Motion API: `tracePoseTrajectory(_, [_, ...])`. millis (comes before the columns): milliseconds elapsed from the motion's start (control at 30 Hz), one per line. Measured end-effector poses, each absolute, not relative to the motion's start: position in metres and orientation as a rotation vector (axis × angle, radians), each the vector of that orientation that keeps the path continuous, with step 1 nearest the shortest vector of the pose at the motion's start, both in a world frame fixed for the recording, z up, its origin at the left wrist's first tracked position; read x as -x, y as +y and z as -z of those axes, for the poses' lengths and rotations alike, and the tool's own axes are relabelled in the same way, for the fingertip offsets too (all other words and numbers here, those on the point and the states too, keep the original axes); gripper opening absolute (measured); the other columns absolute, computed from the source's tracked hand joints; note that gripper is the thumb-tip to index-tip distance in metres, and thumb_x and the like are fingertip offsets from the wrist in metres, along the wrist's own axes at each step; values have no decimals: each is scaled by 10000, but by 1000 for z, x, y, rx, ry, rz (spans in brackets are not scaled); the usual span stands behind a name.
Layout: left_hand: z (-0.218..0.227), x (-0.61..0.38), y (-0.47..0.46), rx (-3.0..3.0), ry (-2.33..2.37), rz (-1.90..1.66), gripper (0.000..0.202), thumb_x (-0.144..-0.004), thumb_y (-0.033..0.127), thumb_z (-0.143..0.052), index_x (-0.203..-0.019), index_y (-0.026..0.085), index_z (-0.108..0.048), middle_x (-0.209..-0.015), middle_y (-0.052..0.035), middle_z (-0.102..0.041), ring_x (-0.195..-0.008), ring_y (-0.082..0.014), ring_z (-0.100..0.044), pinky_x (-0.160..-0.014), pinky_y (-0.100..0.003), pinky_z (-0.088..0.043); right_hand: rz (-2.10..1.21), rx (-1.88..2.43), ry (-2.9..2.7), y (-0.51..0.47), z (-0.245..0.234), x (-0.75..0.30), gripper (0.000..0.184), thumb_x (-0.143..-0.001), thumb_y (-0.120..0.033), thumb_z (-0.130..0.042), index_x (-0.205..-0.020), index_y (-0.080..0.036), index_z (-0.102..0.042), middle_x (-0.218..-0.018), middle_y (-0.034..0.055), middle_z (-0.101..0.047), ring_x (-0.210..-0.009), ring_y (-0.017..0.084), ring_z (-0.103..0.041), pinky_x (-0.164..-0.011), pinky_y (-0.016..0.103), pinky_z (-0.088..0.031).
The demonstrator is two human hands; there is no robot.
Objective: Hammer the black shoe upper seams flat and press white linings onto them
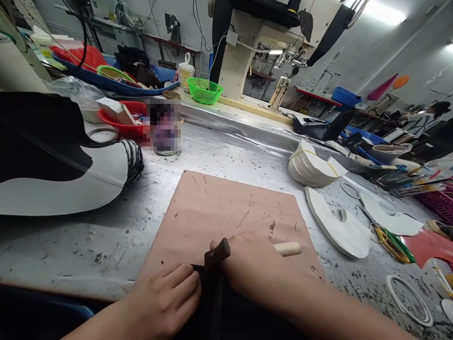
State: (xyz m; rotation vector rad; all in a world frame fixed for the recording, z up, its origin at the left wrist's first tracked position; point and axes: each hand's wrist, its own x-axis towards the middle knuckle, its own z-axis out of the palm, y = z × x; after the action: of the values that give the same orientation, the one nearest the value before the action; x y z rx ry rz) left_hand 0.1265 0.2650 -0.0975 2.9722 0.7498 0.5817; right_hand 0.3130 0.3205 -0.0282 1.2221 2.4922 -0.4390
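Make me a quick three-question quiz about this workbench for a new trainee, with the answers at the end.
1. Which hand grips the hammer?
2. True or false: the scissors lie to the right of the pink board.
3. What colour is the basket beside the sewing machine? A red, B green, C blue.

Key: 1. The right hand. 2. True. 3. B.
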Motion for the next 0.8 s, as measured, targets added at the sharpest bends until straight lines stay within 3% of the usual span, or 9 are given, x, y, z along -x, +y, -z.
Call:
tracePoseTrajectory(133, [99, -129, 261, -3011, 777, -673, 244, -840, 54, -420, -928, 148, -627, -785, -54, -630, -690, -173, -540, -684, -306, -475, 481, -1313, 2532, 319, 33, -315, 173, -840, -134, -485, -923, -217, -611, -738, 5, -672, -586, 153, -577, -473, 266, -255])
tracePoseTrajectory(433, [97, -143, 241, -3154, 990, -581, 352, -808, 19, -342, -859, 149, -666, -805, -87, -684, -703, -208, -577, -667, -347, -471, 490, -1250, 2671, 315, 41, -302, 134, -850, -130, -468, -888, -195, -579, -737, 10, -664, -573, 150, -568, -451, 267, -227])
tracePoseTrajectory(667, [99, -138, 235, -3088, 997, -350, 359, -698, 47, -423, -991, 119, -617, -924, -111, -669, -735, -232, -575, -637, -346, -460, 746, -1443, 2622, 302, 41, -359, 93, -877, -186, -503, -810, -210, -563, -715, -36, -624, -596, 105, -540, -507, 208, -284])
tracePoseTrajectory(800, [95, -143, 248, -2872, 1077, -275, 185, -742, 38, -449, -724, 187, -557, -716, -33, -600, -592, -178, -508, -524, -288, -391, 589, -1518, 2536, 293, 46, -382, 149, -830, -101, -512, -732, -204, -556, -649, -38, -590, -581, 117, -502, -512, 237, -249])
